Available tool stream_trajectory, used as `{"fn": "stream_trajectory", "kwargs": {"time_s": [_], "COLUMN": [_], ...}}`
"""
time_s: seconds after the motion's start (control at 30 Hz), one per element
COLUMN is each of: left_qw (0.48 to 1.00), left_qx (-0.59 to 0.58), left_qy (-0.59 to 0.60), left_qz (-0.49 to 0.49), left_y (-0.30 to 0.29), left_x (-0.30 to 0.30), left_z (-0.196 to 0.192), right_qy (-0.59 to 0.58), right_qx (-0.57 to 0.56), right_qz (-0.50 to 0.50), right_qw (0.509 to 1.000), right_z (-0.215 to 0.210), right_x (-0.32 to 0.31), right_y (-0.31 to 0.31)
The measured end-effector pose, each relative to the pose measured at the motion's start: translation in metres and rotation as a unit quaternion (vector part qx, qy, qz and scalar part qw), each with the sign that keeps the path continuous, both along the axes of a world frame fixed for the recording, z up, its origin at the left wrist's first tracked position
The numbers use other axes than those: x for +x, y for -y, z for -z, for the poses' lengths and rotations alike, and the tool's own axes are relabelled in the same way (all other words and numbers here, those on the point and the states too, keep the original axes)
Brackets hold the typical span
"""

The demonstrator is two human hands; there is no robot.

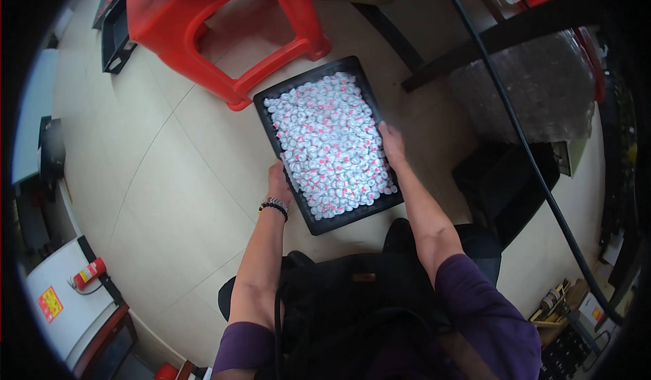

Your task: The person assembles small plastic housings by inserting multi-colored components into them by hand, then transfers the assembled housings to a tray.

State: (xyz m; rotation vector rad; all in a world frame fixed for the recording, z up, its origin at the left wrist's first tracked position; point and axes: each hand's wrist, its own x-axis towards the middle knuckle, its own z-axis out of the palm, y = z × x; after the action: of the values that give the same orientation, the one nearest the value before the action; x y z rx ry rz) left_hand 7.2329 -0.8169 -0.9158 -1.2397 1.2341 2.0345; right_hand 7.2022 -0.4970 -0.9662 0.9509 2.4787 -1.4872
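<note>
Between my two hands is a black rectangular tray (317, 227), tilted a little in the view. A layer of small round white pieces with pink marks (325, 143) fills it almost to the rim. My left hand (278, 181) grips the tray's left long side, a beaded bracelet on that wrist. On the opposite long side my right hand (392, 143) is closed over the rim, its fingertips partly hidden. Whether the tray touches the floor cannot be made out.
A red plastic stool (224, 34) stands just beyond the tray. Dark table legs (434, 68) and a plastic-wrapped bundle (525, 85) are at the right, with a black bin (508, 183) nearer. A black cable (515, 126) crosses the right side. Black crates (116, 41) lie far left.
</note>
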Motion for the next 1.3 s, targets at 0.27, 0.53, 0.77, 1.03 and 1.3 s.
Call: {"fn": "stream_trajectory", "kwargs": {"time_s": [0.27,0.53,0.77,1.03,1.3], "left_qw": [0.988,0.995,0.987,0.965,0.978], "left_qx": [-0.110,0.029,-0.029,-0.096,-0.117], "left_qy": [0.091,0.088,0.153,0.242,0.172], "left_qz": [0.054,-0.044,-0.045,-0.032,-0.022], "left_y": [-0.006,-0.030,-0.010,-0.028,-0.031], "left_x": [0.001,-0.006,0.014,-0.001,-0.011], "left_z": [-0.009,-0.026,-0.007,-0.028,-0.045], "right_qy": [-0.004,-0.007,0.024,0.132,-0.004], "right_qx": [0.030,0.072,0.002,-0.049,-0.019], "right_qz": [-0.028,-0.118,-0.125,-0.175,-0.148], "right_qw": [0.999,0.990,0.992,0.974,0.989], "right_z": [-0.028,-0.024,-0.030,-0.055,-0.067], "right_x": [-0.013,-0.048,-0.065,-0.081,-0.055], "right_y": [0.012,-0.003,0.008,-0.020,-0.022]}}
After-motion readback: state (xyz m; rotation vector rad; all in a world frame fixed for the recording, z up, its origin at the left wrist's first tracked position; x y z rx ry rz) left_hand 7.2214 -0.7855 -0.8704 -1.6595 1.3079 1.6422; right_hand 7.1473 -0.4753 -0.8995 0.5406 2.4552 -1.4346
